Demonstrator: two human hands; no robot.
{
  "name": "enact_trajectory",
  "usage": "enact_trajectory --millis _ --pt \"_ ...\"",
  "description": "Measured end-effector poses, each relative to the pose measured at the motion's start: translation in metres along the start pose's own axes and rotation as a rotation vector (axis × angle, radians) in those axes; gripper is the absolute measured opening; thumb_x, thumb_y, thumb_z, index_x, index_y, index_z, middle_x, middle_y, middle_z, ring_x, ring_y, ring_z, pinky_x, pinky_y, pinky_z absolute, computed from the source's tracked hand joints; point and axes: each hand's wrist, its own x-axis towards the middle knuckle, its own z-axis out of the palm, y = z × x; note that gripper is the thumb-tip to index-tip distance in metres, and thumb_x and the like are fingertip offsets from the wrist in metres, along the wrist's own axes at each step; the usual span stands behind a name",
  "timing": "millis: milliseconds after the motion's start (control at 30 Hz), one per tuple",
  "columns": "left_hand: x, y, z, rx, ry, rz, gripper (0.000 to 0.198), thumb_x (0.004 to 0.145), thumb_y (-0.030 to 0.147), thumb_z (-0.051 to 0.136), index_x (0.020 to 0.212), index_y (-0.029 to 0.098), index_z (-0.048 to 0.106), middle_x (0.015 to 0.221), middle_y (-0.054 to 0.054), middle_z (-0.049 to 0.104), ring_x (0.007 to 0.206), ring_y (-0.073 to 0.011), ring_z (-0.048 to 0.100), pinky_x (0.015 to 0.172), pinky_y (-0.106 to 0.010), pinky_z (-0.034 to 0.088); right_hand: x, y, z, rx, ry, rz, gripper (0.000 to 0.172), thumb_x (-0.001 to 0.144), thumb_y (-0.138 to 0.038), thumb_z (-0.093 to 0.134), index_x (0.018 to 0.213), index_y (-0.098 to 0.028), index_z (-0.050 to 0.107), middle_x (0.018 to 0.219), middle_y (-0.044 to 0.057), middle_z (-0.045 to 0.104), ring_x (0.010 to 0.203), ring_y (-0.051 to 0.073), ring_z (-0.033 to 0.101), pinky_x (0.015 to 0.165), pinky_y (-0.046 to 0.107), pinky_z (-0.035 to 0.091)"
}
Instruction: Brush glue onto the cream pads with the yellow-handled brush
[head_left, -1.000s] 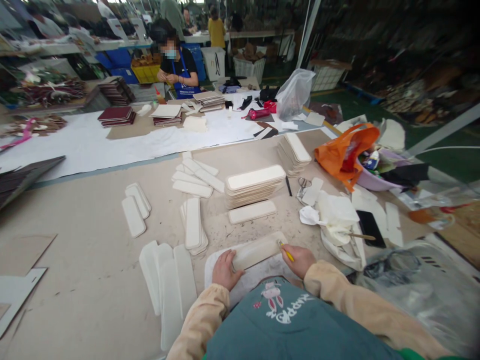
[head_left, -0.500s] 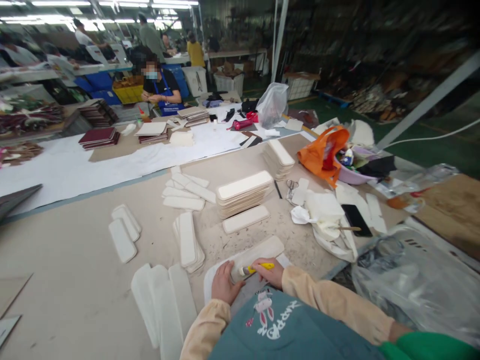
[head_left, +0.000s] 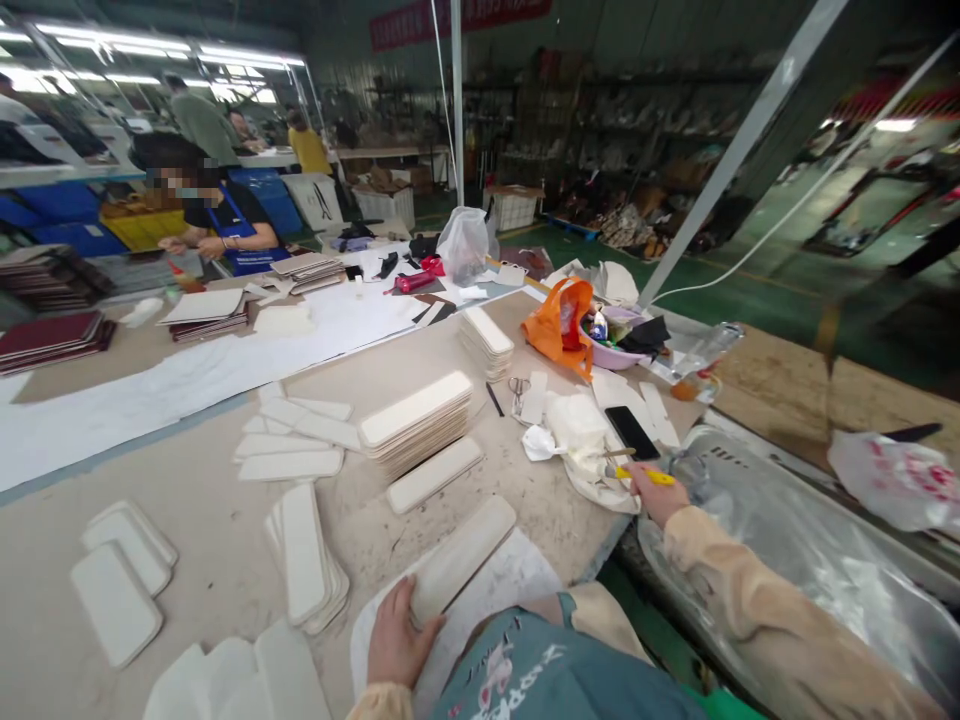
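My left hand (head_left: 395,640) rests near the table's front edge, fingers curled over the near end of a long cream rounded panel (head_left: 461,560) that lies on a white sheet (head_left: 510,585). My right hand (head_left: 654,492) is stretched out to the right, closed around a yellow-handled tool (head_left: 645,476), beside a crumpled white cloth (head_left: 581,440) and a black phone (head_left: 631,432). A tall stack of the same cream panels (head_left: 416,425) stands just beyond, with one single panel (head_left: 435,474) in front of it.
Loose cream panels (head_left: 300,440) and small piles (head_left: 304,555) are spread over the table's left half. Scissors (head_left: 517,390), an orange bag (head_left: 559,325) and a bowl sit at the right. A clear plastic sheet (head_left: 795,560) covers a bin. A person in a blue apron (head_left: 217,215) works at the far table.
My right hand has left the panel and swung out to the right with the yellow tool, toward the cloth and phone. My view has turned right. The left hand stays on the panel.
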Motion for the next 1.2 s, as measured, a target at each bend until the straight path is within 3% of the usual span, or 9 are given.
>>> enact_trajectory --millis 367,567,767,967,1200 --pt "0.000 0.005 -0.001 -0.014 -0.024 -0.050 0.066 0.068 0.049 0.057 0.121 0.014 0.045 0.124 -0.012 0.052 0.118 -0.0252 0.045 0.104 -0.041 0.033 0.040 0.007 0.016 -0.123 -0.117 -0.072 0.031 0.080 -0.044 0.040 0.086 -0.024 0.063 0.058 -0.001 0.062 0.067 0.019 0.059 0.065 0.030 0.039" --pt "-0.001 0.007 -0.001 0.005 0.015 -0.063 0.064 0.066 0.049 0.058 0.119 0.014 0.047 0.122 -0.011 0.054 0.117 -0.0255 0.047 0.102 -0.040 0.036 0.059 0.011 0.021 -0.145 -0.191 -0.047 0.024 0.074 -0.043 0.050 0.074 -0.023 0.065 0.056 0.000 0.062 0.066 0.020 0.059 0.062 0.029 0.038" --pt "-0.001 0.005 0.001 0.017 0.003 -0.070 0.066 0.067 0.049 0.057 0.121 0.013 0.045 0.124 -0.012 0.052 0.118 -0.0258 0.046 0.103 -0.040 0.036 0.058 0.015 0.013 -0.067 -0.159 -0.023 0.033 0.078 -0.047 0.042 0.084 -0.023 0.063 0.058 -0.002 0.062 0.057 0.016 0.056 0.059 0.027 0.040" --pt "0.000 0.004 0.002 0.014 0.003 -0.068 0.066 0.067 0.050 0.058 0.120 0.014 0.046 0.123 -0.012 0.052 0.118 -0.0252 0.046 0.104 -0.040 0.035 0.049 0.017 0.011 0.020 -0.102 0.023 0.032 0.076 -0.046 0.044 0.081 -0.021 0.063 0.050 -0.003 0.057 0.043 0.013 0.049 0.050 0.026 0.038" --pt "-0.002 0.003 0.001 0.003 0.004 -0.058 0.065 0.067 0.050 0.058 0.121 0.016 0.045 0.124 -0.010 0.052 0.118 -0.0251 0.045 0.103 -0.040 0.035 0.046 0.018 0.000 -0.054 -0.074 0.006 0.031 0.074 -0.046 0.047 0.074 -0.021 0.065 0.050 -0.002 0.059 0.046 0.014 0.052 0.050 0.026 0.039"
